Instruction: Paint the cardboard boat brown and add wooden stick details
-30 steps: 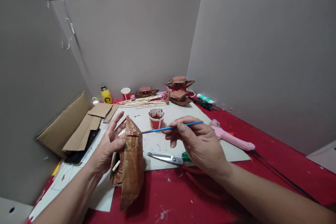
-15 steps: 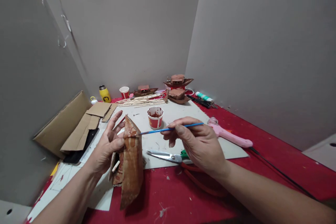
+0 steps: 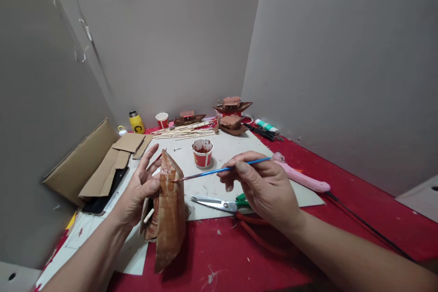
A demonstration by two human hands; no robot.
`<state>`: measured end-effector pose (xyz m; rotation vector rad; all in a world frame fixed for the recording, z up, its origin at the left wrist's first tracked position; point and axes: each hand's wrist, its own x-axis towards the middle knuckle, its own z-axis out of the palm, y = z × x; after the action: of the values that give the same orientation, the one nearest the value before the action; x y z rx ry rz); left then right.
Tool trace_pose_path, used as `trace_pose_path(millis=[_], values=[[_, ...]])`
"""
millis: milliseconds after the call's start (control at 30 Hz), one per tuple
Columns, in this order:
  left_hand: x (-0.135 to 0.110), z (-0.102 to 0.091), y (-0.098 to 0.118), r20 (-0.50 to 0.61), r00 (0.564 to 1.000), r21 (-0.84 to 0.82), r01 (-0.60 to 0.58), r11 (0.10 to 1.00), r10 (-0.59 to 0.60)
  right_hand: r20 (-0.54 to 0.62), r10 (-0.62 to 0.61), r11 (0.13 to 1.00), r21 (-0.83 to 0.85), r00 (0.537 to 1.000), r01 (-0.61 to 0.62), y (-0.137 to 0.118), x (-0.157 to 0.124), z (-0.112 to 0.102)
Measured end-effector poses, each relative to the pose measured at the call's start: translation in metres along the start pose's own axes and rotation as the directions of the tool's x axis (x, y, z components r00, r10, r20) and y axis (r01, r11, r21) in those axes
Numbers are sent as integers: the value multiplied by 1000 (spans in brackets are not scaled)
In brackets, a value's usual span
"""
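Observation:
My left hand (image 3: 142,187) grips a brown cardboard model boat (image 3: 171,219) near its pointed upper end, thumb on the hull's edge and some fingers stretched out behind. The boat is held on its side, bottom toward my right. Wet reddish-brown paint glistens near the tip, while the lower hull looks paler. Pinched in my right hand (image 3: 262,187) is a thin blue paintbrush (image 3: 214,171); its bristles touch the hull just below the wet patch. A red and white paper cup (image 3: 202,154) with brown paint inside stands beyond the hands.
Scissors (image 3: 219,203) with green and red handles lie beneath my right hand. At right is a pink glue gun (image 3: 304,178) with a black cord. Cardboard pieces (image 3: 99,173) lie left. Behind are thin sticks (image 3: 185,132), finished-looking model boats (image 3: 232,123) and a yellow bottle (image 3: 136,122).
The brush tip has moved slightly down the hull, and my right hand has shifted a little right. The wet patch near the boat's tip looks shinier. My left hand keeps its grip.

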<state>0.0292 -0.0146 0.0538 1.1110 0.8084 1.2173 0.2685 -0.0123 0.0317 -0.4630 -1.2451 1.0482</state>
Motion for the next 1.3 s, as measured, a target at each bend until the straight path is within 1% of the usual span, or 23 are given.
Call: trace_pose_path(millis=[100,167,333,433,533,667,700,867,1033,1200,1300], values=[[-3,5,1,-45,999,38,-2,999,4,45,49,998,-30,998,-47,1,-3,-2],[-3,5,2,-45,999,45,-1,999,3,47,52,998,-48,998,-49,1,-3,-2],[2,-2,0,3,1000,22,11,1000,-11,-56,-29,998,-51,998,27,0,6,-4],[3,-4,-1,22,1000,11,16,1000,-16,-75,-32,999,-28,997,30,0,8,-5],[1,-1,0,9,1000,6,19,1000,-19,-46,-20,1000,-11,999,20,-1,5,-5],[-2,3,2,-10,1000,25,12,1000,-12,39,6,1000,-6,999,-6,-1,0,-6],[-2,3,2,-9,1000,29,7,1000,-7,38,-2,1000,-5,999,2,-1,0,-6],[-1,2,2,9,1000,22,-4,1000,4,-51,-53,999,-5,997,53,-2,4,-7],[1,0,1,19,1000,20,-11,1000,11,-12,-30,999,27,999,30,-4,3,-7],[4,-7,0,89,996,26,-14,1000,12,-9,-43,998,44,999,43,-3,3,-7],[7,-17,-1,150,988,72,-40,997,29,-48,-47,998,34,998,49,-4,7,-7]])
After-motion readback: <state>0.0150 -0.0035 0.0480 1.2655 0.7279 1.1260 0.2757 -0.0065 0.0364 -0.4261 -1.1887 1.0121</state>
